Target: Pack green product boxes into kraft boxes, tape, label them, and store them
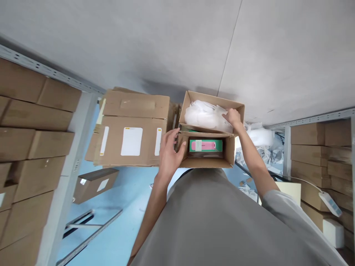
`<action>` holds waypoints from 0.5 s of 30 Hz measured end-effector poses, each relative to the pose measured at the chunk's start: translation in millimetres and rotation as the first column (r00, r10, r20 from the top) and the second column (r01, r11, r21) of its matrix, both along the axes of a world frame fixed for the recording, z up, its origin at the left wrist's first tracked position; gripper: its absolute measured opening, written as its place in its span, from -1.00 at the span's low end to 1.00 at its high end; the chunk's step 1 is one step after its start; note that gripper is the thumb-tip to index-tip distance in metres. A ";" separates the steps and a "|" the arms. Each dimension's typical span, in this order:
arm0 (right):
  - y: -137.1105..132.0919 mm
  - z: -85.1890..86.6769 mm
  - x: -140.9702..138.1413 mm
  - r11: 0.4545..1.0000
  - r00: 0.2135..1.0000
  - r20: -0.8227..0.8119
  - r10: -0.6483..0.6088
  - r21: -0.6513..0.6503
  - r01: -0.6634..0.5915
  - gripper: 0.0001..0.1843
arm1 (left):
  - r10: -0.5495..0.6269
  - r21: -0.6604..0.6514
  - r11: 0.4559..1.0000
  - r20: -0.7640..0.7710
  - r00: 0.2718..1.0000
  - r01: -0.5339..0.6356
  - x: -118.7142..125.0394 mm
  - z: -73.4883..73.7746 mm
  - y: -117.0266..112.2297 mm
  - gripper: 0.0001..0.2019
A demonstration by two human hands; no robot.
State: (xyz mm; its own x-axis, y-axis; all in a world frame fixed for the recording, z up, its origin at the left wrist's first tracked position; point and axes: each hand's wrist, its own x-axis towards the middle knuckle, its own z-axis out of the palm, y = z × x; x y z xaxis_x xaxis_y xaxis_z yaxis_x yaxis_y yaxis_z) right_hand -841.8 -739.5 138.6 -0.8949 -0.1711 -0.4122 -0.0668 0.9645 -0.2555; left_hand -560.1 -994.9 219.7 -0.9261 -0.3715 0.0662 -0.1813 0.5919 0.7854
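Note:
In front of my body stands an open cardboard box (206,162), with a green package (220,145) showing a pink bottle-like item inside it. My left hand (169,153) is curled at its left wall, thumb over the edge and fingers at the back corner. Just behind is a second open carton (216,99), holding crumpled white translucent wrapping (202,113). My right hand (233,117) reaches into that carton, its fingers closed on the right part of the wrapping. What lies under the wrapping is hidden.
Large cardboard cartons (133,105) with white labels stand at the left. Shelves of stacked boxes (50,140) rise on the left, and more boxes (310,151) on the right. A white power strip (330,203) hangs at right. A grey wall (177,44) is behind.

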 end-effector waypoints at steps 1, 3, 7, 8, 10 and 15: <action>-6.4 -8.6 -6.8 0.997 0.999 0.044 -0.004 0.082 0.001 -0.58 | -0.019 -0.017 1.000 -0.003 1.000 0.019 -1.6 1.6 0.9 -0.50; -14.9 -23.3 -14.7 0.984 0.994 0.112 -0.008 0.177 -0.012 -0.57 | -0.044 -0.047 0.998 0.001 0.999 0.044 -4.4 3.3 2.2 -0.55; -18.4 -36.3 -15.4 0.981 0.990 0.141 0.022 0.189 -0.048 -0.60 | -0.025 -0.072 0.997 0.003 1.000 0.025 -7.9 1.3 5.2 -0.60; -17.5 -34.7 -13.4 0.981 0.991 0.130 0.031 0.184 -0.055 -0.59 | -0.017 -0.074 0.997 0.000 1.000 0.017 -8.3 0.2 6.0 -0.61; -14.6 -24.9 -7.1 0.984 0.995 0.084 0.047 0.167 -0.060 -0.60 | -0.010 -0.072 0.997 -0.008 1.000 0.009 -8.7 -2.1 7.6 -0.61; 1.9 27.9 20.6 0.998 0.995 -0.088 0.042 0.039 -0.038 -0.70 | -0.026 -0.068 0.997 -0.029 0.999 0.024 -10.0 -5.4 8.1 -0.61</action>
